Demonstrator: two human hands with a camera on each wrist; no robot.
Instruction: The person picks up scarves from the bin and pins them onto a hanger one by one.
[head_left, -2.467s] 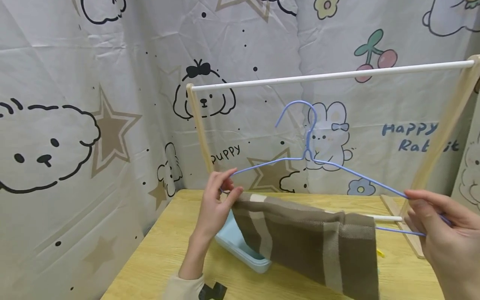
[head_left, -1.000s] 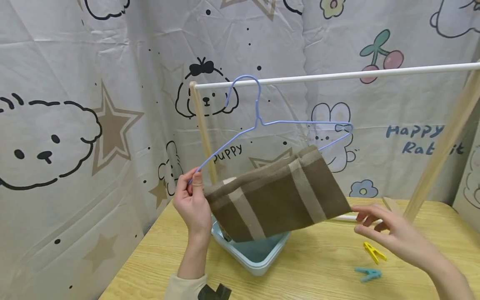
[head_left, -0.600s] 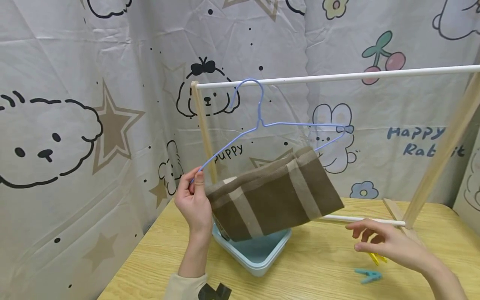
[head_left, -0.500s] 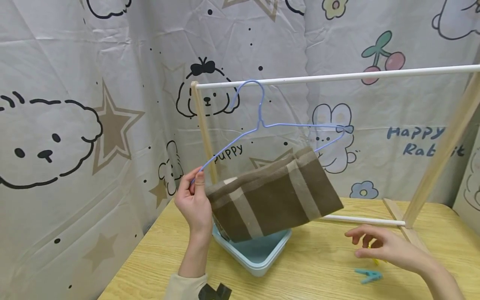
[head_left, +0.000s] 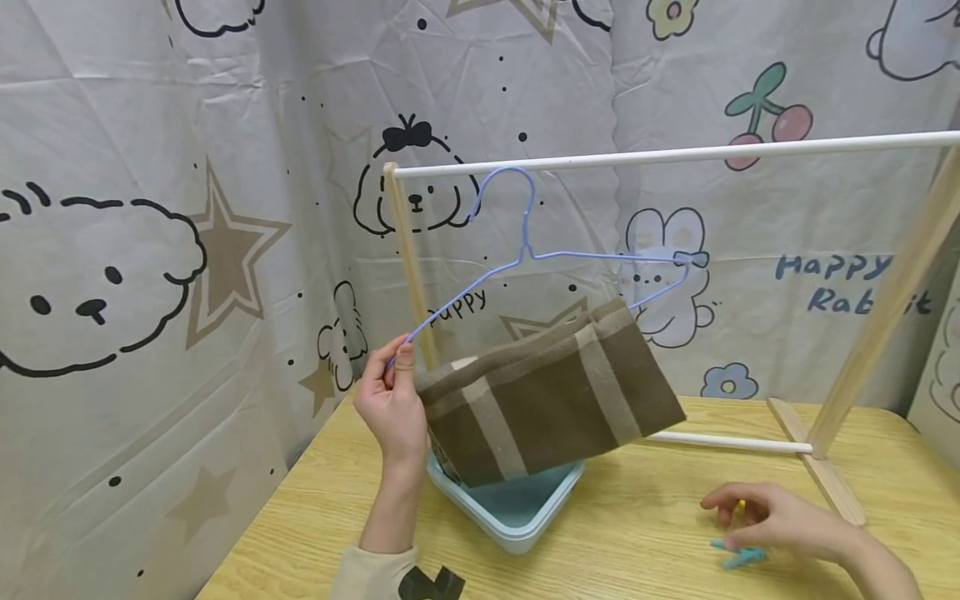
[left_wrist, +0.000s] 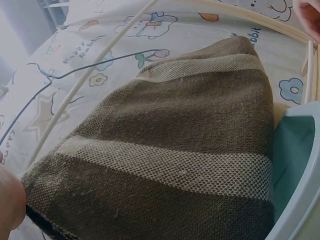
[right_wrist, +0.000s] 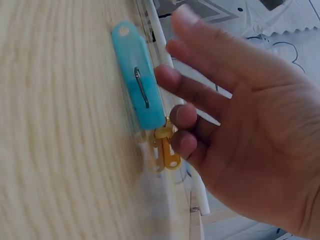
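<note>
My left hand (head_left: 392,408) pinches the lower left end of a blue wire hanger (head_left: 526,246), which hangs tilted. A brown cloth with beige stripes (head_left: 547,400) is draped over the hanger's bottom bar; in the left wrist view the cloth (left_wrist: 185,120) fills the middle. The hook's top overlaps the rack's white rod (head_left: 675,155); whether they touch I cannot tell. My right hand (head_left: 776,518) hovers low over a teal clothespin (head_left: 744,558), fingers loosely curled. In the right wrist view the hand (right_wrist: 260,125) is apart from the teal clothespin (right_wrist: 129,55). A yellow clothespin (right_wrist: 172,161) lies beyond, mostly hidden in the head view.
A light blue basin (head_left: 517,533) stands on the wooden table (head_left: 622,550) under the cloth. The rack's wooden right post (head_left: 885,317) and foot (head_left: 843,492) stand beyond my right hand. A patterned curtain (head_left: 300,100) hangs behind.
My right hand has let go of the hanger's right end, moved off the cloth's corner, then down to the clothespins. The hanger has shifted left and tilted; my left hand keeps its pinch.
</note>
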